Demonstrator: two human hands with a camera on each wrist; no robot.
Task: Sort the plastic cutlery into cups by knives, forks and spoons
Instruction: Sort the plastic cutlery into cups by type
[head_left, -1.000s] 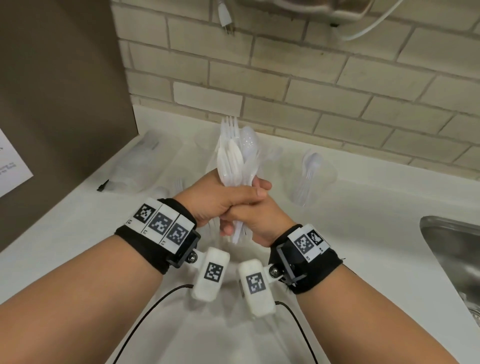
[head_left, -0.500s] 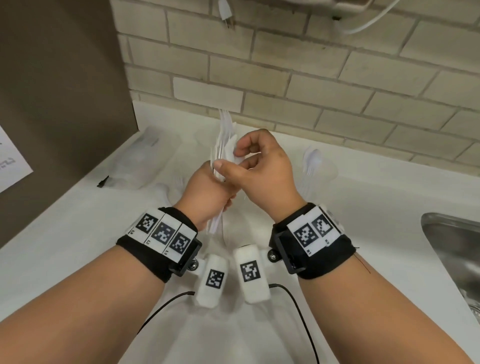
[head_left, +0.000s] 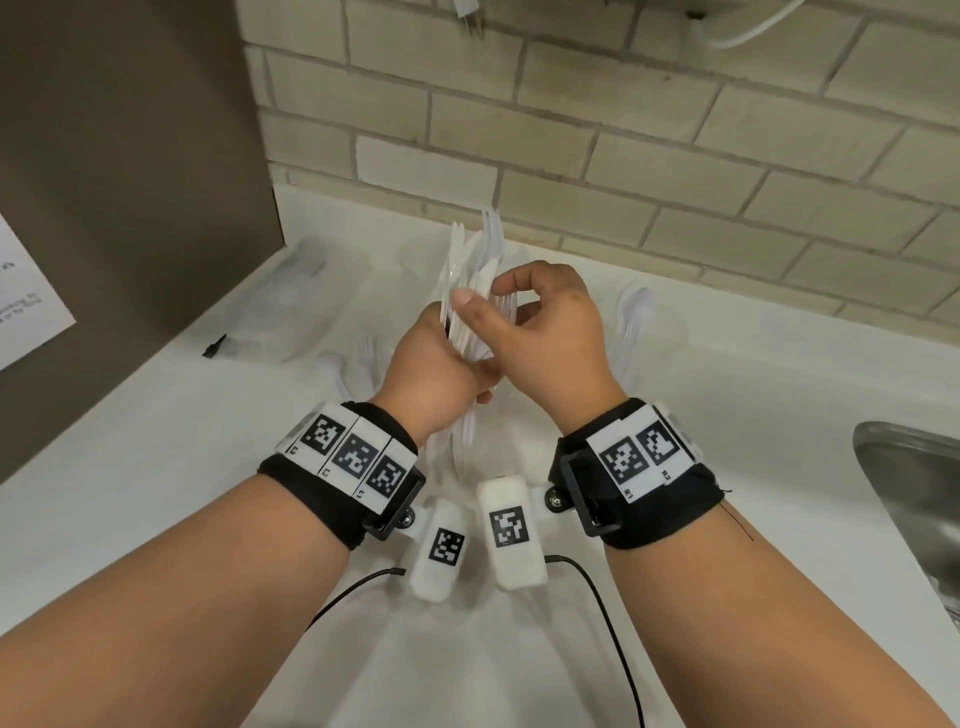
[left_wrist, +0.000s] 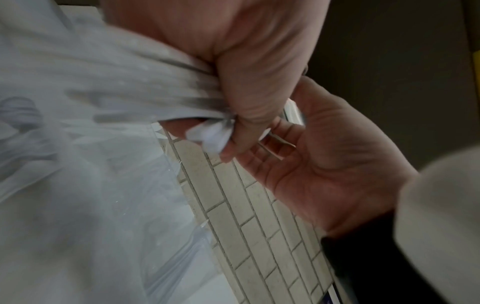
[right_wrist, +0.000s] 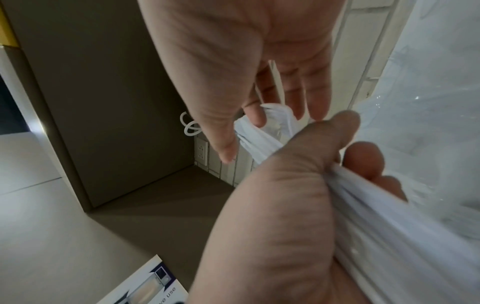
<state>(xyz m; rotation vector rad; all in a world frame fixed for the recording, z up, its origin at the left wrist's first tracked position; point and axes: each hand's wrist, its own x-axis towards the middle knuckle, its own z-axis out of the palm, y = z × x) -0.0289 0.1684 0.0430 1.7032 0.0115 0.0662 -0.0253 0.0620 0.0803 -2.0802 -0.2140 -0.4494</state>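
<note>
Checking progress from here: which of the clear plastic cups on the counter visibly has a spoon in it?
The clear plastic cup right of the right hand, near the brick wall: a white spoon bowl shows inside. The cups left of the hands are too blurred to read.

Little text could be read. On a printed card at the bottom edge of the right wrist view, beside a small picture of an appliance, the word "use" was made out; the letters before it were cut off. On the paper sheet fixed to the brown panel in the head view, lines of print were seen but were too blurred to be read.
</note>
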